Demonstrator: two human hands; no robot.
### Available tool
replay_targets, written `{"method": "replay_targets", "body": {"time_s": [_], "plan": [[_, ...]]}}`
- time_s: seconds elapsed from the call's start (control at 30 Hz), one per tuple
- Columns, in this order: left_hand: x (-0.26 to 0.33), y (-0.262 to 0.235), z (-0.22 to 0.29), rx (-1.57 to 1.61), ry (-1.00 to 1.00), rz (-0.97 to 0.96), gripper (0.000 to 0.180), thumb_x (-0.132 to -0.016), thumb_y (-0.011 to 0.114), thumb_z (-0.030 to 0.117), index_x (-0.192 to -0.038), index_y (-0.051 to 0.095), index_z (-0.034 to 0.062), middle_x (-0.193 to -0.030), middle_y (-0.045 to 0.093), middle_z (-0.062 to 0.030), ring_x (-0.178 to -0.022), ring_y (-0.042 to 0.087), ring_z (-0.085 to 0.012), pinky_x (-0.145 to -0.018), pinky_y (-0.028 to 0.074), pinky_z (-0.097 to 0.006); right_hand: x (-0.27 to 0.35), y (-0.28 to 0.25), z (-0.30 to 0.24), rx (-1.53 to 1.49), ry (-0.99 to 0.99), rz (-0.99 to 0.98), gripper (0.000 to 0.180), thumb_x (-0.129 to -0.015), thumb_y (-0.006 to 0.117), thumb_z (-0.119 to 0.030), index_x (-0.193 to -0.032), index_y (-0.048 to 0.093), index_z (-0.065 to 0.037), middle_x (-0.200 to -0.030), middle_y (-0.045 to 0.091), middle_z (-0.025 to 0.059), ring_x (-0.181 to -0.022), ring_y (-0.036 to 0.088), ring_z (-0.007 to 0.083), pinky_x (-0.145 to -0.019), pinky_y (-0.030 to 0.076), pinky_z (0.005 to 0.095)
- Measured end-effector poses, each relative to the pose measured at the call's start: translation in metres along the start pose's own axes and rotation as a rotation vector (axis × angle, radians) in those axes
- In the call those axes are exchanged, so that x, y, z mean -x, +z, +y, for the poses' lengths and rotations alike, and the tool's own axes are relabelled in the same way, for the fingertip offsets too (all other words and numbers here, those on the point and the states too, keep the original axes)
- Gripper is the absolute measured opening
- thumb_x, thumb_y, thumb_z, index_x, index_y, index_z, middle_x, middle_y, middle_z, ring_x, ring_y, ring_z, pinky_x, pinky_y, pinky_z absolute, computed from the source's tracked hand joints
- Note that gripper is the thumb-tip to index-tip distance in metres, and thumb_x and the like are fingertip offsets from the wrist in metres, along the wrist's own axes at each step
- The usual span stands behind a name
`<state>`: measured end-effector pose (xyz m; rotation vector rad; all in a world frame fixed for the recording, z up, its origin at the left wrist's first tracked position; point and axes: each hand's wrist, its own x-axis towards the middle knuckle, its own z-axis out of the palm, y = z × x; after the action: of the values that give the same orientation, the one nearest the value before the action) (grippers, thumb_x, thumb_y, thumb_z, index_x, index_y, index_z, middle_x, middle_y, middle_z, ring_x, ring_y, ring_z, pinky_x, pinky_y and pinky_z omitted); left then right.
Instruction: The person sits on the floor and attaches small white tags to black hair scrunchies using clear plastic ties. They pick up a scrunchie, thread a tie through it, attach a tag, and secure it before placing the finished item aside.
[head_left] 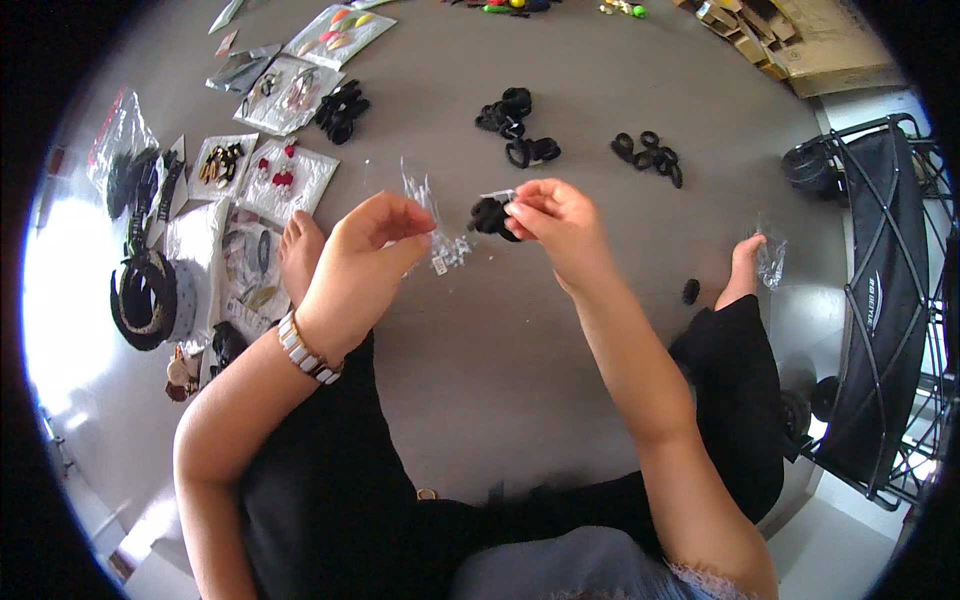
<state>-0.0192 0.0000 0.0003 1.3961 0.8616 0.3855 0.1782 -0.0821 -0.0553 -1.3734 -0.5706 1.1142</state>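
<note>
The left hand (365,250) is pinching a clear plastic bag (440,230), which is hanging open; the right hand (560,222) is gripping a black hair tie (490,215) just beside its mouth; more black ties (520,125) are lying on the grey floor (600,80) beyond; bare floor is showing between the legs.

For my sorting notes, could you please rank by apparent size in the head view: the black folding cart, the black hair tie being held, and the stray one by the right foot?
1. Black folding cart
2. Held black hair tie
3. Stray hair tie; it lies farther away, so this ranking is unsure.
</note>
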Motion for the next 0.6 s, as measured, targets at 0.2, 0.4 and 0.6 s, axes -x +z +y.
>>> {"method": "replay_targets", "body": {"time_s": [0.2, 0.4, 0.6], "plan": [[0.003, -0.003, 0.000, 0.045, -0.037, -0.004, 0.015, -0.080, 0.051, -0.002, -0.093, 0.053, 0.0032, -0.091, 0.056, -0.0026, -0.090, 0.053, -0.0109, -0.081, 0.041, -0.024, -0.072, -0.031, 0.033, -0.089, -0.104, 0.317, 0.014, -0.079, 0.057, 0.002, -0.093, 0.056, 0.001, -0.086, 0.061, 0.0097, -0.073, 0.060, 0.0146, -0.064, 0.050, 0.0239], [0.007, -0.002, 0.004, -0.067, -0.040, -0.008, 0.011, -0.079, 0.051, -0.002, -0.089, 0.054, 0.0021, -0.089, 0.055, -0.0017, -0.087, 0.052, -0.0099, -0.079, 0.039, -0.022, -0.100, -0.174, 0.058, 0.820, -0.346, 0.785, 0.025, -0.071, 0.064, -0.006, -0.096, 0.059, -0.006, -0.090, 0.057, 0.0091, -0.081, 0.058, 0.0191, -0.073, 0.047, 0.0325], [0.012, -0.006, 0.003, -0.127, -0.188, 0.006, 0.011, -0.078, 0.052, -0.003, -0.088, 0.053, 0.0017, -0.087, 0.055, -0.0011, -0.082, 0.051, -0.0085, -0.075, 0.039, -0.021, -0.117, -0.227, 0.031, 1.273, -0.054, 0.776, 0.051, -0.074, 0.065, -0.034, -0.119, 0.048, -0.015, -0.117, 0.045, 0.0120, -0.104, 0.051, 0.0274, -0.085, 0.044, 0.0382]]}}
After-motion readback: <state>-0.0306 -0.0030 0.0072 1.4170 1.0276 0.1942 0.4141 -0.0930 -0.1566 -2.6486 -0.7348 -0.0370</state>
